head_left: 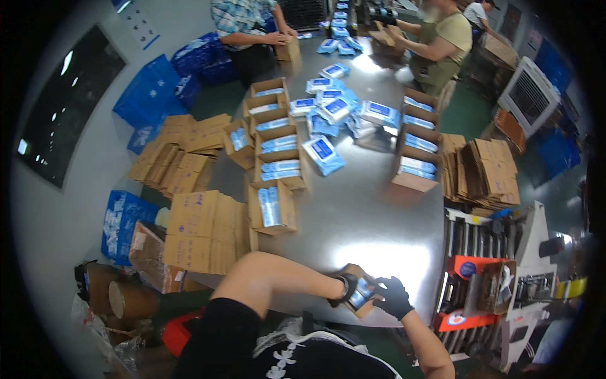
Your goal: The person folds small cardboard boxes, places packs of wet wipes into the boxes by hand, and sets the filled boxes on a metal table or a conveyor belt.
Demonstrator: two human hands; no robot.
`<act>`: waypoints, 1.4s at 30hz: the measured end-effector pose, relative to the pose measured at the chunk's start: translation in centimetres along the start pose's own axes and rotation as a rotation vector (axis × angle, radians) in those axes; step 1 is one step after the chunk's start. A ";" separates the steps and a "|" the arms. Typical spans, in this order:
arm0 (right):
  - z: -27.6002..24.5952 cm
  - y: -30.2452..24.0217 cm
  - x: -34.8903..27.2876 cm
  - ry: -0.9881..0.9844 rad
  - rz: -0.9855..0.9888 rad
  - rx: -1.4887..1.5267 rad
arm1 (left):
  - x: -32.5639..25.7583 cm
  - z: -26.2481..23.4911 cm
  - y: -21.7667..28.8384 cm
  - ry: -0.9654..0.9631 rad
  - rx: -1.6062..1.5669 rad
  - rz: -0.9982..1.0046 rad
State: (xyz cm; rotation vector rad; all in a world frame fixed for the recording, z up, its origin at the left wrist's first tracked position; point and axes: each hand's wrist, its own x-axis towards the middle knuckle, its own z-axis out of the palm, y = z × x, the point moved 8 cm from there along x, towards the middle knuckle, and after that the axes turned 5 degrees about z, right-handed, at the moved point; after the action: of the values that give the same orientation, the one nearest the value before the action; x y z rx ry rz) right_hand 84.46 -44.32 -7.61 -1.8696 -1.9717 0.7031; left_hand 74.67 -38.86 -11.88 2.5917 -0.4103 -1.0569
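- Fingers of the black-gloved right hand [394,298] curve at the right of the carton [357,272]; cannot tell if gripping.
- Left hand [344,292]: at its left, hold unclear.
- Carton: brown cardboard, open, blue packs [361,294] inside, at the near edge of the metal table [338,211].

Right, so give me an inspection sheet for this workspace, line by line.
Surface: metal table, strong glare near its front right.
Job's things: small open carton near the front edge, blue packs inside; loose blue-and-white packs heaped further back; left box row and right box row hold packs.
Clutter: flattened carton stacks at both sides.
Grips: left grip and right grip, the right black-gloved, at the small carton's sides; exact hold unclear.
Cables: nothing seen.
Surroundings: co-workers beyond; blue crates left; white louvred unit right.
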 end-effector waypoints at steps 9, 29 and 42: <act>2.9 -4.2 1.2 0.226 0.216 -0.034 | -5.6 0.6 -5.6 0.689 -0.725 -0.002; -3.1 14.2 -10.7 0.437 0.573 -0.183 | -13.7 -4.7 -11.5 1.599 -0.288 -0.705; -6.7 12.1 -13.9 0.584 0.485 -0.241 | -15.3 1.9 -17.3 0.769 -0.145 -0.788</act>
State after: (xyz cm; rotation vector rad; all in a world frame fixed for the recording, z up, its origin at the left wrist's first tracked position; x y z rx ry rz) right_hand 99.30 -57.13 -7.58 -2.3807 -1.2888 -0.0027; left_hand 65.32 -17.75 -10.38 2.7840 0.8789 -0.1517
